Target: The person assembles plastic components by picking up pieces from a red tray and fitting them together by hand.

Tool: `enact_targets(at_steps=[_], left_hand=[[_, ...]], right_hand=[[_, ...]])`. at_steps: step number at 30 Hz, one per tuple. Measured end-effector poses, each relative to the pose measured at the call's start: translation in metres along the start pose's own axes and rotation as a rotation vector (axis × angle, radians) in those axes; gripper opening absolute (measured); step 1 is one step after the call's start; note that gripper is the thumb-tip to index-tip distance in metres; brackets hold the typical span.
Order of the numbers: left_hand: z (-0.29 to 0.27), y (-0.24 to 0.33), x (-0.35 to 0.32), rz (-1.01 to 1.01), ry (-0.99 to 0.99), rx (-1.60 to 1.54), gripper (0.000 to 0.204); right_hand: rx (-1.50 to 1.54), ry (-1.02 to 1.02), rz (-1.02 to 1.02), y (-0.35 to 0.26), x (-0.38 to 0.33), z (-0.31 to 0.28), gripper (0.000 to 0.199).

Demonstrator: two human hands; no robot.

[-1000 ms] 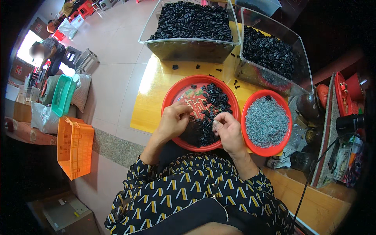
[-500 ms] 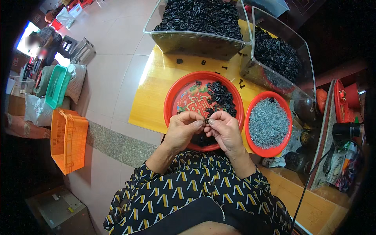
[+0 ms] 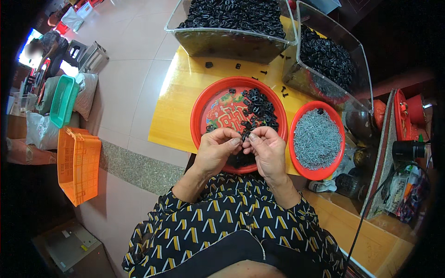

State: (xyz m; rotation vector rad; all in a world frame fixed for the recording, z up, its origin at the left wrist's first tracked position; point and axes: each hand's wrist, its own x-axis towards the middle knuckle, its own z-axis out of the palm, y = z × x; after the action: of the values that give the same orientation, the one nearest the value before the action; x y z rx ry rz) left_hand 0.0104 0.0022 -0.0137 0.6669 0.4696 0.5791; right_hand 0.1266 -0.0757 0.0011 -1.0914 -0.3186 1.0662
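Note:
Over the near part of a red round tray (image 3: 197, 99), my left hand (image 3: 217, 149) and my right hand (image 3: 266, 152) meet, thumbs and forefingers pinched together. Between the fingertips is a small black plastic piece (image 3: 243, 137), mostly covered by them. Loose black plastic pieces (image 3: 262, 109) with holes lie heaped along the tray's right side, and more show below my hands. To the right of my right hand stands a smaller red bowl (image 3: 293, 160) full of small silvery screws (image 3: 317, 139). One black piece lies among the screws near the far rim.
Two clear plastic bins (image 3: 222, 44) (image 3: 296, 76) heaped with black pieces stand at the back of the yellow table (image 3: 169, 116). Several black bits lie loose before them. An orange basket (image 3: 79, 167) and green basket (image 3: 64, 102) stand left. A person (image 3: 53, 46) is far left.
My hands stay pinched together over the tray, with only slight finger movement. The whole view has shifted a little, so the tray and bins sit slightly higher and further left.

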Motion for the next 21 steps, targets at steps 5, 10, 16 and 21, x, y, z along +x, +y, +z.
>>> enact_targets(at_steps=[5,10,16,21], left_hand=[[-0.002,-0.006,0.000,-0.021,-0.009,-0.007,0.011],[0.000,-0.005,-0.002,-0.054,-0.022,0.008,0.010],[0.000,-0.003,-0.004,-0.057,-0.001,-0.089,0.012],[0.000,-0.002,-0.005,0.002,0.037,-0.088,0.013]], right_hand=[[-0.192,-0.045,-0.027,0.008,-0.003,-0.005,0.004],[-0.348,-0.053,0.007,-0.003,-0.005,-0.005,0.008],[-0.326,-0.139,0.043,-0.011,-0.009,-0.006,0.014],[-0.288,-0.134,-0.030,-0.011,-0.016,-0.001,0.015]])
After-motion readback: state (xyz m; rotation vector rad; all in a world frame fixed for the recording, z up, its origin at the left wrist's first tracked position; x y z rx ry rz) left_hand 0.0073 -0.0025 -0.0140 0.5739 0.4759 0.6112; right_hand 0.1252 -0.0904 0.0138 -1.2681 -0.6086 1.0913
